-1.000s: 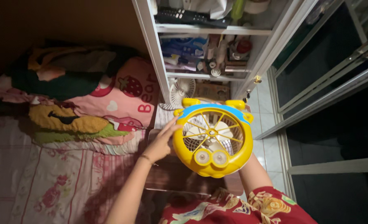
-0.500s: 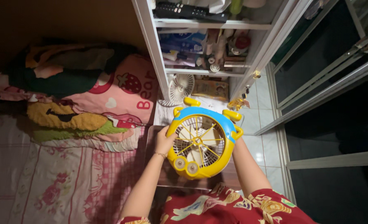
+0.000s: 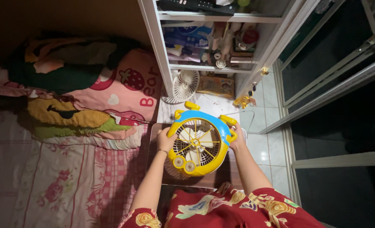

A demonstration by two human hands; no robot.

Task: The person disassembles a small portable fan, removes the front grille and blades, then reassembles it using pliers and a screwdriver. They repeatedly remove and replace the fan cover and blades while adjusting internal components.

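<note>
I've got the yellow fan [image 3: 200, 142] lower now than a second ago, settling over the small dark table [image 3: 221, 177]. My left hand [image 3: 166, 140] clamps its rim at nine o'clock, my right hand [image 3: 237, 141] at three. White fan [image 3: 185, 84] sits at twelve.

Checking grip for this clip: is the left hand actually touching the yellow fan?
Touching. The head view shows the left hand pressed against the left rim of the yellow fan, fingers curled on its edge, with no gap between them.
</note>
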